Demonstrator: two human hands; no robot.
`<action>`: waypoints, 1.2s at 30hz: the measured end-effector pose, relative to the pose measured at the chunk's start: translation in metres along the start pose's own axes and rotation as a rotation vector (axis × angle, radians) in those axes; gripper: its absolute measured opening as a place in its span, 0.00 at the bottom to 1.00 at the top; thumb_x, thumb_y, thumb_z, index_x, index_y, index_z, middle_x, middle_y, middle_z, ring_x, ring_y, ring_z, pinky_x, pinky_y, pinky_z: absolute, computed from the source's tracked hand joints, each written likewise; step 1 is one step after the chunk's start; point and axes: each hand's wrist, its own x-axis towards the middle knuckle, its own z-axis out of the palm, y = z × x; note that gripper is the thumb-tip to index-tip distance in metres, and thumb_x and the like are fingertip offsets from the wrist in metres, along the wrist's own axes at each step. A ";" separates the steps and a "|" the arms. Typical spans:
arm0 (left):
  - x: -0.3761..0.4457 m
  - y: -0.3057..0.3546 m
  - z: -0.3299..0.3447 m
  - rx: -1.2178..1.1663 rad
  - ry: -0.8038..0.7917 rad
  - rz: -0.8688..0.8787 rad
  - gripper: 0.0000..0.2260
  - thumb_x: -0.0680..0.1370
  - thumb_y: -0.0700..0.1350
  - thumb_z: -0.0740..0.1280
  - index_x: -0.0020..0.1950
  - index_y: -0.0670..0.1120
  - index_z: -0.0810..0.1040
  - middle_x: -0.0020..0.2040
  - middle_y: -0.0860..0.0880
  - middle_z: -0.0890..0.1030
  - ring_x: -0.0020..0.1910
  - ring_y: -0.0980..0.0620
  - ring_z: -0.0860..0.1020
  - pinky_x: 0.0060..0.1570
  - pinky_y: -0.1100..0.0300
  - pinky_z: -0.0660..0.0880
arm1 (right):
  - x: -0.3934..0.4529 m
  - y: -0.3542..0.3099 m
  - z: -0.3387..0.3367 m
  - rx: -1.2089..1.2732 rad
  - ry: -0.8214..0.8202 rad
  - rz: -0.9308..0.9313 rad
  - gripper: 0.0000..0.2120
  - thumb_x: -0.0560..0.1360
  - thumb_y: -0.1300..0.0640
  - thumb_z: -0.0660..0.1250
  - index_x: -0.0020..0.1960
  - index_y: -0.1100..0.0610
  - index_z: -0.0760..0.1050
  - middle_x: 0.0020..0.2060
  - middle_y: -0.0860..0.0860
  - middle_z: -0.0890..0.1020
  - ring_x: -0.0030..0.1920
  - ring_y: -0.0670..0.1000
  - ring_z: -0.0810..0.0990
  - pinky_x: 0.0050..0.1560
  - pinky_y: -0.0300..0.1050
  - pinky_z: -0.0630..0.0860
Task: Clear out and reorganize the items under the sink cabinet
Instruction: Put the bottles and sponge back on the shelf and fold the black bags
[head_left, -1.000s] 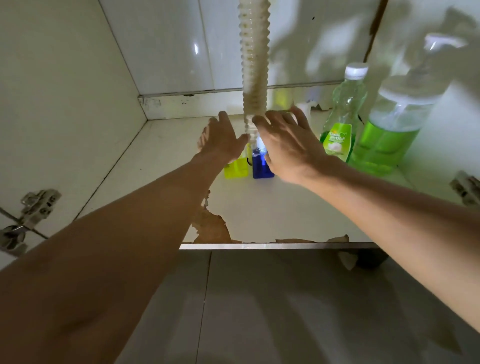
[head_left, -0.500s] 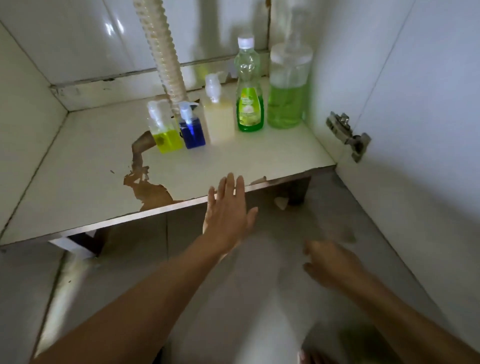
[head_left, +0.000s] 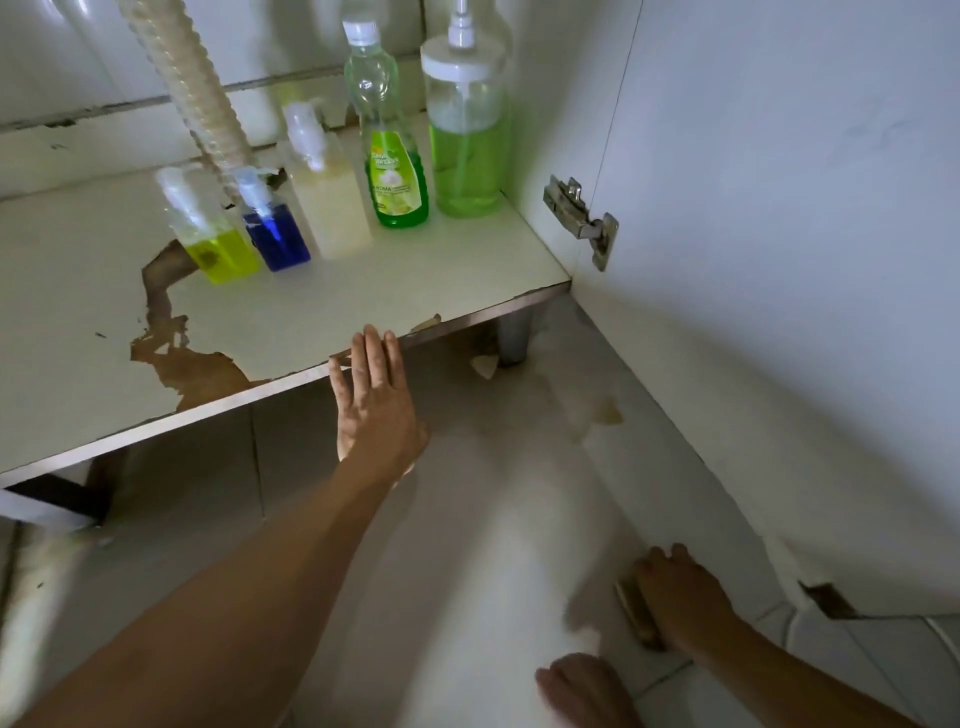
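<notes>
Resting flat, fingers straight, the left hand (head_left: 375, 400) touches the front edge of the cabinet floor (head_left: 363, 291). Right hand (head_left: 680, 597) lies on the tiled floor (head_left: 467, 545) over a dark brush-like object (head_left: 636, 613); grip too blurred to tell. Five bottles stand in a row at the back right: yellow (head_left: 221, 249), blue (head_left: 275, 234), cream (head_left: 327, 208), green dish-soap bottle (head_left: 395, 171), green pump dispenser (head_left: 465, 130). Corrugated drain hose (head_left: 192, 88) hangs behind them.
</notes>
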 end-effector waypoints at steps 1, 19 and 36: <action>0.000 0.000 -0.001 -0.006 -0.007 0.003 0.48 0.73 0.57 0.65 0.76 0.38 0.37 0.78 0.39 0.44 0.78 0.40 0.44 0.72 0.42 0.38 | 0.005 0.004 0.005 -0.033 -0.030 0.029 0.17 0.77 0.60 0.60 0.66 0.58 0.67 0.66 0.54 0.70 0.68 0.57 0.65 0.63 0.46 0.67; 0.001 -0.004 -0.006 -0.122 -0.047 0.000 0.44 0.76 0.54 0.61 0.72 0.42 0.28 0.77 0.41 0.34 0.76 0.43 0.35 0.71 0.43 0.33 | 0.040 -0.066 -0.318 0.086 0.631 -0.040 0.31 0.66 0.48 0.74 0.62 0.59 0.67 0.55 0.56 0.76 0.57 0.59 0.75 0.47 0.47 0.69; 0.001 -0.008 -0.015 -0.146 -0.177 0.015 0.44 0.78 0.53 0.62 0.70 0.43 0.25 0.74 0.42 0.29 0.69 0.44 0.26 0.69 0.43 0.31 | 0.136 -0.066 -0.295 0.206 0.634 -0.160 0.23 0.72 0.63 0.66 0.67 0.59 0.67 0.63 0.56 0.72 0.64 0.58 0.69 0.59 0.50 0.70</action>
